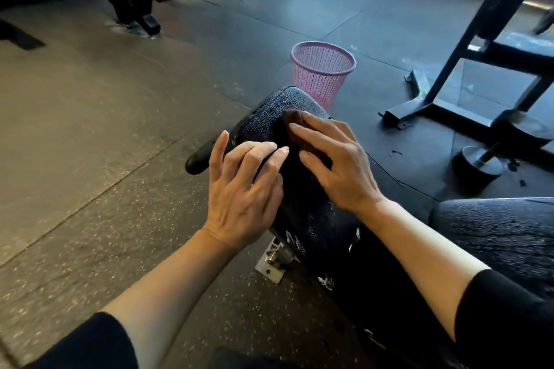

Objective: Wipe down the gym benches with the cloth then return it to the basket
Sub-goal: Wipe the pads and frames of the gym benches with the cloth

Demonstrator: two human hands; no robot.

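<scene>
Right hand presses cloth onto bench — left hand steadies.

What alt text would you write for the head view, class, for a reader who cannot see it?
A person's right hand presses a dark cloth on a black gym bench, while the left hand rests on the pad's edge. A pink basket stands on the floor beyond.

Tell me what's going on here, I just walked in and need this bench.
A person is wiping the black bench pad. The right hand presses a dark cloth flat against it, while the left hand rests on the pad's edge. The pink basket stands on the floor beyond the bench.
</scene>
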